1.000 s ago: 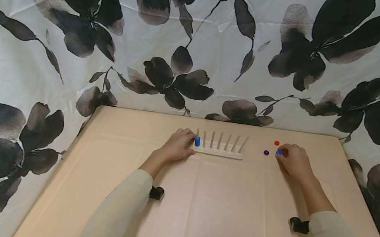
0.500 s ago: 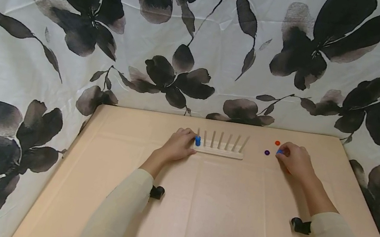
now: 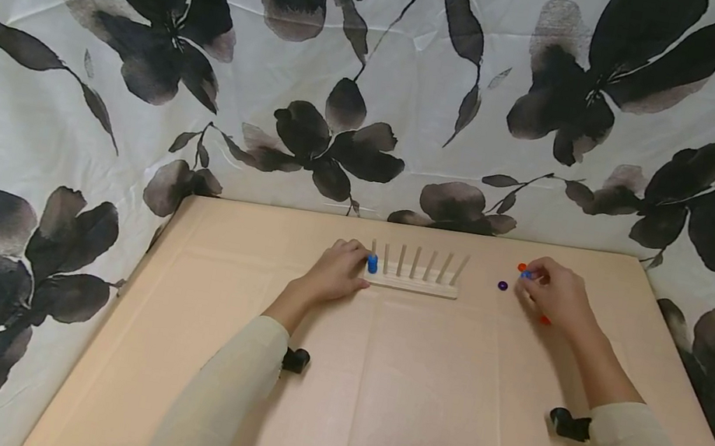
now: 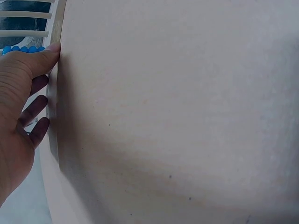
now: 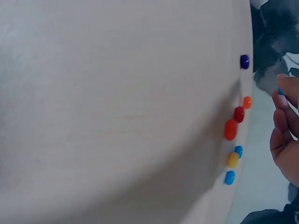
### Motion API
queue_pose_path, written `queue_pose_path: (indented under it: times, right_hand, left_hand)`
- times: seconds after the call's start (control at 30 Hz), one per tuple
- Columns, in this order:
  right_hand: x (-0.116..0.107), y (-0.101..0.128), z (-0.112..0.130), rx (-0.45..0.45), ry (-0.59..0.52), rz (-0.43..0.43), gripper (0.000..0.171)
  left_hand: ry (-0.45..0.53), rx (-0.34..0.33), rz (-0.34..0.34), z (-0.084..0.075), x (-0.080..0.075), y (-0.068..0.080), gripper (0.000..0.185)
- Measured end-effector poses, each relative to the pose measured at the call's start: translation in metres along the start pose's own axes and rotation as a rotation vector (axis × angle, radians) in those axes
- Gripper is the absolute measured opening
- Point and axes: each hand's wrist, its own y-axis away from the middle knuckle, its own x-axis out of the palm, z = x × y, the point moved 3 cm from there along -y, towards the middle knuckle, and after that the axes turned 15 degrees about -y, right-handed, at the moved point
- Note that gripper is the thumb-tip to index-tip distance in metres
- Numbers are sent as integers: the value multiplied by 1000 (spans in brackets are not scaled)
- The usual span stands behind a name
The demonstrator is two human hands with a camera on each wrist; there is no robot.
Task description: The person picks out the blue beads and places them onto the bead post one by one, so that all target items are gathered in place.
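Observation:
My left hand grips the left end of a pale wooden peg rack, thumb on the front of its base in the left wrist view. A stack of blue beads sits on the leftmost peg, just beside the fingers; the pegs to its right are bare. Over to the right, my right hand pinches one blue bead between thumb and fingertips, held above the tabletop. A purple bead lies left of this hand. One orange bead is close to its fingertips, and a red-orange bead shows under the palm.
Several more beads lie in a loose row in the right wrist view, including a yellow bead, a dark red bead and a blue bead. The light tabletop ends at a floral cloth behind it.
My right hand has shifted slightly up and away with the blue bead, uncovering more of the red-orange bead below. The left hand and the rack stay in place.

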Motion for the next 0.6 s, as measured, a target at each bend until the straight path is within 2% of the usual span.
queue_pose_path:
  times: [0.4, 0.6]
  right_hand:
    - [-5, -9, 50, -133, -3, -11, 25]
    - [1, -15, 73, -171, -15, 3, 25]
  left_hand:
    - [-2, -1, -11, 0, 1, -3, 57]
    - [0, -5, -10, 0, 2, -2, 56]
